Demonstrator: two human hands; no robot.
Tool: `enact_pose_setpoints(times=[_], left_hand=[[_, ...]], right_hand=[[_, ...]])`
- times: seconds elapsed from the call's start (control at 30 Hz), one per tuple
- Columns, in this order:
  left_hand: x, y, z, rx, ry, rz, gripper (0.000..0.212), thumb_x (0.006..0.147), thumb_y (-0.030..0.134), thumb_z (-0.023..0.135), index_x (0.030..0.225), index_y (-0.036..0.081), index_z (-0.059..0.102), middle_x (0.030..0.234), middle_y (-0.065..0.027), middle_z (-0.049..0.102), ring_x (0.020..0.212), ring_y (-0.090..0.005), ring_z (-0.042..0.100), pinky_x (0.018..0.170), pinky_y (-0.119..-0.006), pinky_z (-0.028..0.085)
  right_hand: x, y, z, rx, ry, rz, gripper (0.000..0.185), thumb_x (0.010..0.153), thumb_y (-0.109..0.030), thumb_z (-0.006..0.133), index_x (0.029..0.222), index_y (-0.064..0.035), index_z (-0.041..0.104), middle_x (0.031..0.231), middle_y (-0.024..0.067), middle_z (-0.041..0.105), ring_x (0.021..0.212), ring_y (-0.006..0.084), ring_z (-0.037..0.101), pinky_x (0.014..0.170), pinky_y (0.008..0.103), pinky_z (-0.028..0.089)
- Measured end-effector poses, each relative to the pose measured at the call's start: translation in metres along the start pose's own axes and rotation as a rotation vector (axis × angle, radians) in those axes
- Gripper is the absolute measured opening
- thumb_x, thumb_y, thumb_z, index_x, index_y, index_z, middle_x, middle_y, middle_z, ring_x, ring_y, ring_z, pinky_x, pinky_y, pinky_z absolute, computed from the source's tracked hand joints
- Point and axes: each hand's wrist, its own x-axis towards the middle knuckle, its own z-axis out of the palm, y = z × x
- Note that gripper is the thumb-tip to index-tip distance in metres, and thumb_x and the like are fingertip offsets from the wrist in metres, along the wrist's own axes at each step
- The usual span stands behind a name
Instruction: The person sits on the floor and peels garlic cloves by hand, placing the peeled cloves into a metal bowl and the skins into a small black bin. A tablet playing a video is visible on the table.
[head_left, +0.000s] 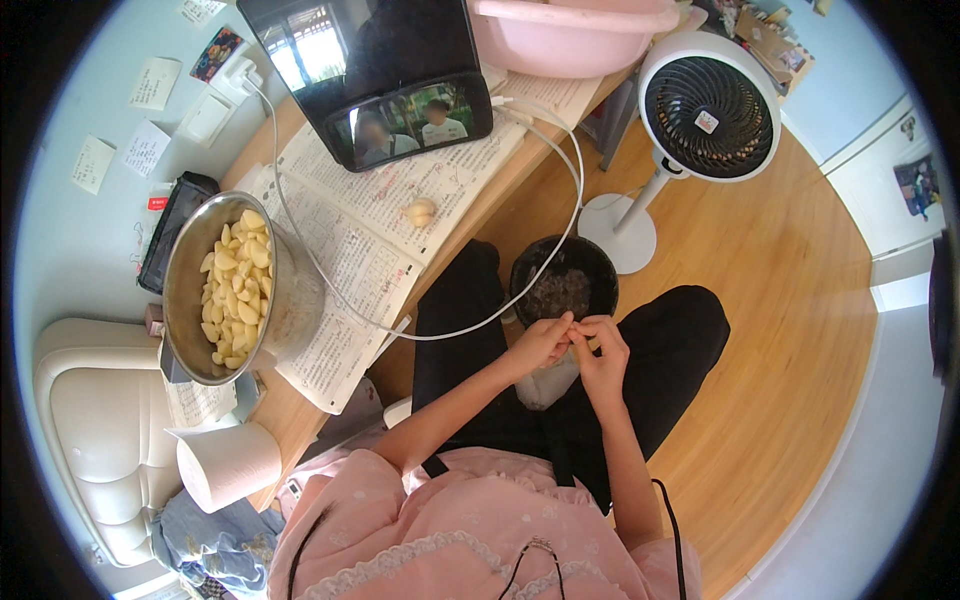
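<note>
My left hand (541, 346) and my right hand (604, 352) meet at the fingertips over the near rim of a black bin (595, 259). Both pinch something small, mostly hidden by the fingers; I cannot make out what it is. Thin, papery scraps (562, 291) lie inside the bin, which stands between my knees. Below my hands is a whitish thing (547, 386), partly covered by them. On the desk to the left, a steel pot (296, 300) holds many peeled garlic cloves (238, 289). One garlic bulb (420, 213) rests on an open printed book (360, 225).
A white cable (360, 319) loops off the desk (469, 206) and across above the bin. It runs to a lit phone (412, 124) leaning against a dark tablet (375, 37). A white fan (649, 217), pink basin (570, 37) and paper roll (232, 465) stand around.
</note>
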Motion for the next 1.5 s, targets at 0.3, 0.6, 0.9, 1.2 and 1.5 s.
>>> enact_pose_setpoints(times=[0.3, 0.6, 0.9, 1.2, 1.5], left_hand=[[-0.003, 0.002, -0.001, 0.05, 0.015, -0.017, 0.05, 0.097, 0.046, 0.033, 0.079, 0.006, 0.056, 0.053, 0.0039, 0.037, 0.043, -0.0068, 0.034, 0.039, -0.023, 0.025], [-0.004, 0.001, 0.024, 0.789, 0.339, 0.509, 0.04, 0.098, 0.03, 0.034, 0.08, -0.001, 0.054, 0.066, -0.0181, 0.057, 0.061, -0.0342, 0.058, 0.055, -0.044, 0.043], [0.005, -0.007, 0.003, 1.111, 0.251, 0.584, 0.026, 0.094, 0.024, 0.041, 0.087, 0.0, 0.05, 0.078, -0.0208, 0.058, 0.072, -0.0393, 0.058, 0.061, -0.044, 0.046], [-0.004, 0.01, 0.001, 0.606, 0.139, 0.551, 0.02, 0.096, 0.019, 0.042, 0.093, 0.001, 0.05, 0.071, -0.0105, 0.05, 0.066, -0.0193, 0.053, 0.06, -0.031, 0.042], [-0.006, 0.02, -0.007, 0.363, 0.055, 0.384, 0.026, 0.094, 0.023, 0.05, 0.095, 0.0, 0.062, 0.071, -0.002, 0.058, 0.058, -0.0064, 0.05, 0.052, -0.022, 0.041]], right_hand=[[-0.004, -0.001, 0.003, -0.004, 0.018, -0.038, 0.01, 0.075, 0.006, 0.064, 0.082, 0.0024, 0.058, 0.084, 0.0122, 0.058, 0.078, 0.0224, 0.058, 0.069, 0.0275, 0.046], [-0.018, 0.03, 0.009, 0.55, 0.083, 0.328, 0.005, 0.086, -0.004, 0.061, 0.089, -0.0012, 0.059, 0.094, 0.0029, 0.058, 0.086, 0.0116, 0.054, 0.078, 0.0234, 0.043], [-0.023, 0.041, 0.006, 1.023, -0.049, 0.728, 0.012, 0.09, -0.014, 0.058, 0.098, -0.0047, 0.061, 0.1, 0.0024, 0.06, 0.093, 0.0115, 0.055, 0.086, 0.0264, 0.042], [-0.011, 0.029, 0.006, 0.692, -0.008, 0.568, 0.015, 0.089, -0.012, 0.06, 0.101, -0.0031, 0.061, 0.094, 0.0016, 0.06, 0.089, 0.0109, 0.057, 0.08, 0.0249, 0.046], [-0.007, 0.014, 0.003, 0.33, -0.027, 0.175, 0.023, 0.085, -0.005, 0.063, 0.107, -0.0013, 0.063, 0.102, 0.0056, 0.053, 0.088, 0.0129, 0.056, 0.075, 0.0237, 0.046]])
